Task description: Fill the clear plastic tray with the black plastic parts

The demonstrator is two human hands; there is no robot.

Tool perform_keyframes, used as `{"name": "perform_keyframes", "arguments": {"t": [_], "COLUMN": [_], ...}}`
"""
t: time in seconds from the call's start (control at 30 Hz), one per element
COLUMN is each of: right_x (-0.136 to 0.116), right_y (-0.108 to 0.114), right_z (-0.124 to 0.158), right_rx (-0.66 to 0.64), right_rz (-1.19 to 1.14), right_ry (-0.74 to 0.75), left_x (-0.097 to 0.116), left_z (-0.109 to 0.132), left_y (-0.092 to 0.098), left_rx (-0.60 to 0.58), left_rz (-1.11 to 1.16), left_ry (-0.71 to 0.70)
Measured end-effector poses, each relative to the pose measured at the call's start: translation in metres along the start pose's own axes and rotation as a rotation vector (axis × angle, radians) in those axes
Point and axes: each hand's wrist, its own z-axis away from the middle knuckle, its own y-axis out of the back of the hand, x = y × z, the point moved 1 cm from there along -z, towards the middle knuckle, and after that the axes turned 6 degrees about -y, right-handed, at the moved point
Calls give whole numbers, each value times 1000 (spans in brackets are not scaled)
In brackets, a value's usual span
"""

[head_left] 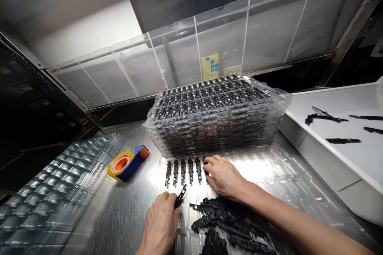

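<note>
In the head view, the left hand (pixel 161 221) grips a slim black part (pixel 180 197) between thumb and fingers, above the near portion of a clear tray (pixel 278 171); the part's lower end is concealed by the grip, and the wrist is cut off at the bottom edge. The right hand (pixel 224 177) has its fingers bent over a further part (pixel 205 167) at the right end of a row of five seated black parts (pixel 183 172); most of that piece is covered, and whether the fingertips pinch it or merely press it cannot be told. A loose pile of parts (pixel 221 219) lies on the tray's near side, partly hidden by the right forearm and cut by the frame; its count cannot be made out. Behind stands a stack of filled trays (pixel 215 127), the lower layers blurred by reflective plastic. At left are a tape dispenser (pixel 128 166) and a stack of clear trays (pixel 56 195), cropped. A white bin (pixel 323 159), cropped at right, contains a few dark pieces (pixel 343 141).
</note>
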Motion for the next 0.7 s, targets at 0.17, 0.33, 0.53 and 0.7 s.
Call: {"name": "perform_keyframes", "arguments": {"t": [0.17,0.33,0.53,0.7], "right_x": [-6,-19,7,28], "right_y": [13,35,57,44], "right_z": [16,40,48,43], "right_rx": [0,-199,131,316], "right_rz": [-142,-866,-814,-556], "right_ry": [-32,-191,-386,-235], "left_x": [3,43,75,72], "left_z": [4,-12,-32,-28], "left_y": [-5,4,-1,-15], "left_rx": [207,478,291,-32], "left_rz": [199,158,142,268], "left_ry": [-62,-358,-417,-376]}}
